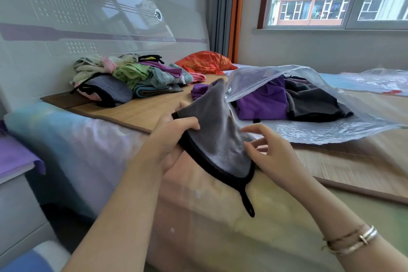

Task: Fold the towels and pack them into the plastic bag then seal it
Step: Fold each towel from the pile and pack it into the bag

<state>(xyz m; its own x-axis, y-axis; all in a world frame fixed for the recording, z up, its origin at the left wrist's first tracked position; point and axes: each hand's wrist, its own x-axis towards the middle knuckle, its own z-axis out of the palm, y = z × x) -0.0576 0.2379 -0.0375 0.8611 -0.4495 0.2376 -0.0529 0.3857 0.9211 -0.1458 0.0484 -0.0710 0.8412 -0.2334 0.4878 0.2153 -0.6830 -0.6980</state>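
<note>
Grey plush towel with black piped edging and a black hanging loop (218, 139) sits nearest, held up over the bed's edge between both hands. Its nap looks soft and fuzzy, its lower edge curves round, and its far corner rises toward the mouth of the bag. The left hand (174, 139) grips the towel's left edge, thumb curled over the top of the fabric and fingers underneath. The right hand (268, 150) has its fingers spread and only lightly bent, fingertips touching the towel's right side without closing round it. A pair of thin metal bangles (351, 240) circles the right wrist.

Just beyond, a large clear crinkled plastic bag (320, 134) lies on a woven bamboo mat (136, 110), its mouth gaping toward the hands. Inside it rest a folded purple towel (262, 101) and, beside that, a folded dark grey towel (315, 101).

Farther back on the mat, near the glossy white headboard (66, 17), is a loose heap of mixed pastel towels (130, 75), with a crumpled orange cloth (205, 62) behind.
</note>
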